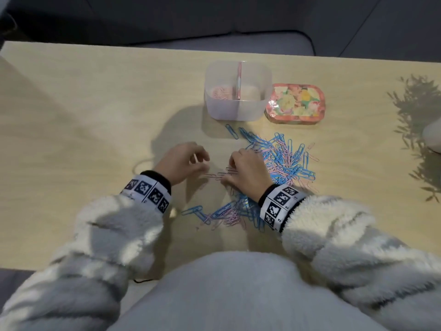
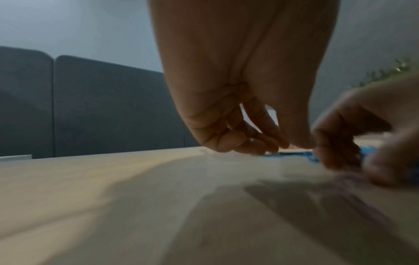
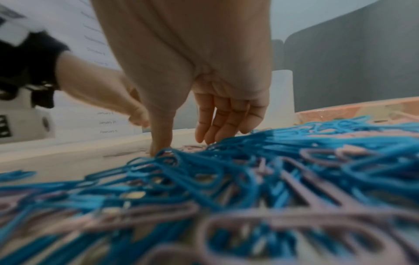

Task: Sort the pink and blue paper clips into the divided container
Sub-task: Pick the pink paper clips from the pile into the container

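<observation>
A translucent divided container [image 1: 238,108] stands at the table's far middle, with pink clips [image 1: 220,91] in its left compartment. A mixed pile of blue and pink paper clips [image 1: 284,158] lies in front of it, and more lie near my right wrist [image 1: 226,215]. My right hand [image 1: 245,170] rests at the pile's left edge; its fingers [image 3: 217,125] are straight and its thumb presses the table beside blue clips [image 3: 226,161]. A few pink clips [image 1: 218,175] lie between my hands. My left hand [image 1: 183,161] hovers low with curled fingers [image 2: 235,141]; blur hides whether they pinch anything.
A floral tin [image 1: 296,102] sits right of the container, touching it. A white object [image 1: 433,137] and leaf shadows [image 1: 415,130] lie at the table's right end. A thin cord [image 1: 140,164] runs left of my left hand. A grey sofa [image 1: 214,17] stands beyond the far edge.
</observation>
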Available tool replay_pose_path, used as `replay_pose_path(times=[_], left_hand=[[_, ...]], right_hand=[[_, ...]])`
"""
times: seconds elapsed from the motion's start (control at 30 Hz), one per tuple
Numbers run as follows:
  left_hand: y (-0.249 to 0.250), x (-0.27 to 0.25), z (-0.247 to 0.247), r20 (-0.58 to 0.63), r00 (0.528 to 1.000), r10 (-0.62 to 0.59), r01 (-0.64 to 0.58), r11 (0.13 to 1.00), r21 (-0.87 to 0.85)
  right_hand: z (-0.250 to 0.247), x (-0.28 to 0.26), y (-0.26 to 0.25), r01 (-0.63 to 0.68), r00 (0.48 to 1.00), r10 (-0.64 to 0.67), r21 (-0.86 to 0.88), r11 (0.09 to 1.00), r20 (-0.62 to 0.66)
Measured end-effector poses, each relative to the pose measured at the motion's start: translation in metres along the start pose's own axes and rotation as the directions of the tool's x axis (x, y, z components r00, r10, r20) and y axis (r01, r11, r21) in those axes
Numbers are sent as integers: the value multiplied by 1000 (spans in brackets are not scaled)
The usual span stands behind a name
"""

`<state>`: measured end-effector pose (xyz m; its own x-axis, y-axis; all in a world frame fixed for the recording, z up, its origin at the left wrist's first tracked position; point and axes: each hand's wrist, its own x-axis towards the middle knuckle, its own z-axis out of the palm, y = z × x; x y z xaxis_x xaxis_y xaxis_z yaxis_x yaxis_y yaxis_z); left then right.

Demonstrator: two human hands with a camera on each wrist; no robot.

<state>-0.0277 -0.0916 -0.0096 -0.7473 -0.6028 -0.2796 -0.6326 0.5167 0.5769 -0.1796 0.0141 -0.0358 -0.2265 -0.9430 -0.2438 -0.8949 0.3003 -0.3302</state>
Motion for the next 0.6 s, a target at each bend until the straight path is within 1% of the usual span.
replay_pose_path(times=[0.03,0.1,0.13,0.2,0.27,0.37,0.47,0.53,0.6], left_hand=[[-5,-7,5,38,999,-31,30,999,12],[-10,-17,13,73,995,-68,67,998,16],[-11,-20,17,70,995,-75,75,997,12],[-10,-23,25,26,997,-79,79,997,0],[-8,-21,30,-23,996,-83,83,996,-11],[-2,-17,35,-49,994,-96,95,995,-18],[3,-11,36,-37,995,-98,100,994,51],[5,-9,38,-14,996,-87,88,990,108],[7,-8,39,-22,998,-67,69,987,145]], right_hand=[[0,0,-2,7,1000,-7,4,1000,7],[1,-1,-5,47,999,-47,-1,999,25],[2,-2,-7,70,997,-70,-10,997,35],[4,-3,-12,102,993,-100,-37,994,57],[4,-4,-15,109,992,-105,-54,993,71],[3,-3,-15,107,990,-101,-63,992,94],[3,-6,-17,130,987,-120,-96,987,103],[5,-8,-19,166,983,-151,-146,975,109],[7,-10,-19,199,976,-180,-168,965,124]])
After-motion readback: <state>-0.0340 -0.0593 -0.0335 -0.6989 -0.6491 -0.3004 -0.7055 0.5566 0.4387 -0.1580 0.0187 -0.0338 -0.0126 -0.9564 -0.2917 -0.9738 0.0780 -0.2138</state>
